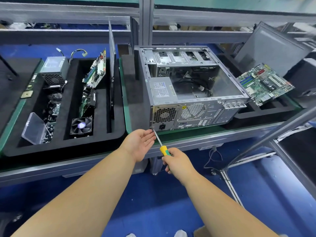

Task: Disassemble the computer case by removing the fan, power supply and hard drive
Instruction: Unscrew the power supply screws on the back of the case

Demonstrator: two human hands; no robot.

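Head view: keep your right hand wrapped round the screwdriver, square on the screw; left hand spread beneath catches it.

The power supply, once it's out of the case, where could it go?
Perhaps the bare black foam just left of the computer case, or the narrow slot right of the loose fan. The left tray's other slots are crowded with another power supply, boards and screws.
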